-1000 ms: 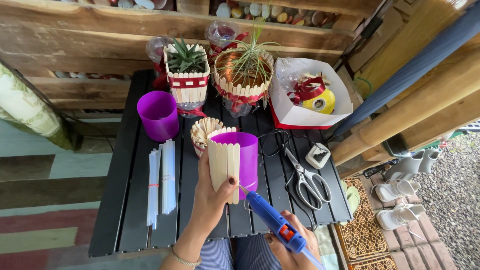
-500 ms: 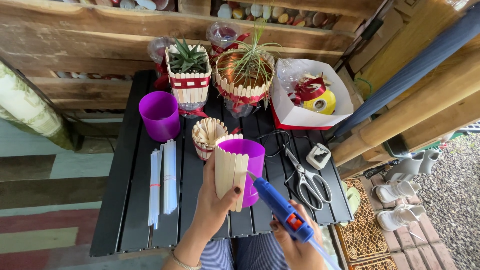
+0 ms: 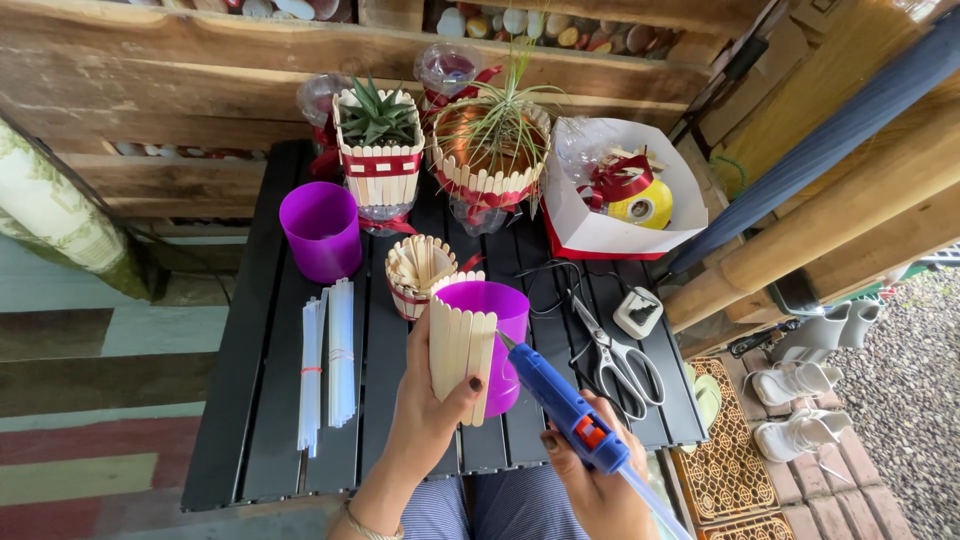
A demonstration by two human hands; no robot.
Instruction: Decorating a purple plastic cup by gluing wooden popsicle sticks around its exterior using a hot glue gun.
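The left hand (image 3: 432,405) is clamped around a purple plastic cup (image 3: 495,330) partly clad in pale wooden craft sticks, held above the black slatted bench (image 3: 250,420). The right hand (image 3: 598,490) grips a blue hot-glue gun (image 3: 565,410), its nozzle touching the cup's side by the last stick. At 10 o'clock from the cup stands a second bare purple cup (image 3: 321,230); at 3 o'clock lie grey-handled scissors (image 3: 615,350); at 9 o'clock, clear glue sticks (image 3: 328,365).
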